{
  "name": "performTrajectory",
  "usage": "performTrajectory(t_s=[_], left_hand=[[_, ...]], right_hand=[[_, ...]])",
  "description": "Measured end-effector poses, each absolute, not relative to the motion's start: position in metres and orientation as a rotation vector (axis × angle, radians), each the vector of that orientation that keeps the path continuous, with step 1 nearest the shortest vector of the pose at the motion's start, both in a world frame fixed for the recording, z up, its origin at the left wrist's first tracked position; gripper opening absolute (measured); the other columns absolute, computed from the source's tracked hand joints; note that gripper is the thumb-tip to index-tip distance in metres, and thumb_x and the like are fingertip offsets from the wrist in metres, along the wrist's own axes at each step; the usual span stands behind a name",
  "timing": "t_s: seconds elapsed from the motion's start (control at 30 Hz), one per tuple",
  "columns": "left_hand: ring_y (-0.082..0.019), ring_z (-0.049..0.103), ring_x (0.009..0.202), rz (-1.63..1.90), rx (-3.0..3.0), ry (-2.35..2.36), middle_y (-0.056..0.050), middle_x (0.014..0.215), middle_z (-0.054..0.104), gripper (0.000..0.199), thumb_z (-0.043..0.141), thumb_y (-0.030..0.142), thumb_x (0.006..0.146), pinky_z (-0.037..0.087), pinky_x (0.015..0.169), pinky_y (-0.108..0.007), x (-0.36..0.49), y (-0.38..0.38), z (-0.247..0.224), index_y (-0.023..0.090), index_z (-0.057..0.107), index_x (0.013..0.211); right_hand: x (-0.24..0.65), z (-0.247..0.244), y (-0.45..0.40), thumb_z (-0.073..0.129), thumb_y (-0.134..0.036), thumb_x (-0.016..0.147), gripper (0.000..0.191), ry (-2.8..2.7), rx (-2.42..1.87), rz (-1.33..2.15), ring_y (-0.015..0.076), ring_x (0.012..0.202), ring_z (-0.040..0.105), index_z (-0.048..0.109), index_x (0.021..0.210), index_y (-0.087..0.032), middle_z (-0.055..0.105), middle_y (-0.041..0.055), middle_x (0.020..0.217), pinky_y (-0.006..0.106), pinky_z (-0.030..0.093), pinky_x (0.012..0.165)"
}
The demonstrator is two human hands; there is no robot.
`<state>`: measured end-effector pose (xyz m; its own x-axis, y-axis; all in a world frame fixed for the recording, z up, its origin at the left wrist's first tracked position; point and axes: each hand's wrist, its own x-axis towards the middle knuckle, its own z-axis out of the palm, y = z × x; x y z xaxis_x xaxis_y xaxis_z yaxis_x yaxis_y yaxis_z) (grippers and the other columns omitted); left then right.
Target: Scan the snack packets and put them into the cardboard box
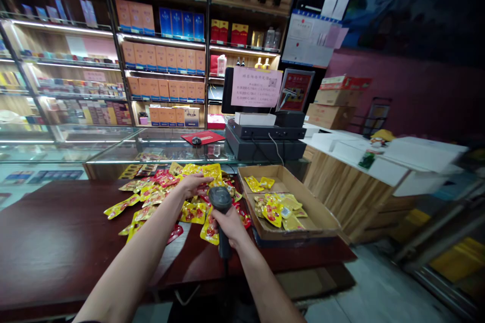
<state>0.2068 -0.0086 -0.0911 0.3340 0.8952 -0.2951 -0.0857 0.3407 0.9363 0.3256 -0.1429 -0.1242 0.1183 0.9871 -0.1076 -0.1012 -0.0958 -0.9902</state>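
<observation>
My right hand [231, 224] is wrapped round the handle of a black barcode scanner [220, 198], its head pointing forward over the table. My left hand [194, 184] reaches across the pile, with its fingers closed at the edge of a yellow snack packet [215, 172]; part of the grip is hidden by the hand. Red, gold and yellow snack packets [121, 207] lie heaped and loose around both hands. To the right of the scanner stands a shallow open cardboard box [318, 207], with several yellow and gold packets [273, 212] inside.
The packets and box rest on a dark red wooden table [56, 242]. Behind it is a glass counter [162, 139] with a mouse [196, 141] on a red mat, beside a monitor [227, 91] and cash drawer [261, 146]. Stocked shelves line the back; cartons [333, 111] stand right.
</observation>
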Motion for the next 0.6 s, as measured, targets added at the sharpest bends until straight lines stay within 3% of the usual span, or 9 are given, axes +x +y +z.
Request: performTrajectory(t_s=[0.07,0.2,0.37,0.47,0.6], left_hand=[[-0.008,0.053,0.049,0.797,1.013,1.024,0.006,0.062,0.055,0.051,0.087,0.028,0.043,0.045,0.043,-0.019,0.207,-0.011,-0.09,0.019,0.044,0.071],[-0.007,0.052,0.048,0.745,1.025,1.033,0.007,0.059,0.053,0.051,0.087,0.029,0.044,0.048,0.045,-0.021,0.207,-0.022,-0.089,0.018,0.044,0.07],[-0.009,0.054,0.048,0.594,1.047,0.925,0.006,0.056,0.053,0.039,0.082,0.028,0.055,0.053,0.053,-0.028,0.219,-0.038,-0.086,0.018,0.049,0.074],[-0.014,0.061,0.059,0.474,0.991,0.796,-0.002,0.067,0.061,0.033,0.071,0.04,0.07,0.054,0.058,-0.03,0.235,-0.045,-0.074,0.015,0.056,0.084],[-0.02,0.065,0.07,0.389,0.908,0.685,-0.011,0.079,0.065,0.051,0.044,0.058,0.083,0.054,0.062,-0.031,0.267,-0.048,-0.048,0.01,0.058,0.094]], right_hand=[[0.329,-0.121,-0.144,0.061,-0.022,0.062,0.007,-0.986,-1.246,1.176,0.0097,0.04,0.047,0.059,0.064,-0.015,0.055,-0.0028,0.047,0.022,0.039,0.041],[0.348,-0.105,-0.144,0.066,-0.016,0.058,0.022,-0.887,-1.145,1.06,0.0121,0.065,0.059,0.065,0.08,-0.016,0.067,-0.0003,0.072,0.021,0.046,0.061],[0.388,-0.078,-0.139,0.061,-0.008,0.059,0.021,-0.608,-1.098,1.465,0.0072,0.047,0.05,0.064,0.079,-0.014,0.059,-0.0031,0.057,0.021,0.047,0.056],[0.414,-0.064,-0.139,0.057,-0.005,0.063,0.018,-0.508,-1.027,1.628,0.006,0.044,0.047,0.062,0.079,-0.014,0.055,-0.0047,0.054,0.023,0.05,0.058],[0.442,-0.047,-0.145,0.055,-0.003,0.066,0.019,-0.486,-0.988,1.585,0.0074,0.045,0.05,0.06,0.082,-0.014,0.055,-0.0041,0.054,0.023,0.051,0.057]])
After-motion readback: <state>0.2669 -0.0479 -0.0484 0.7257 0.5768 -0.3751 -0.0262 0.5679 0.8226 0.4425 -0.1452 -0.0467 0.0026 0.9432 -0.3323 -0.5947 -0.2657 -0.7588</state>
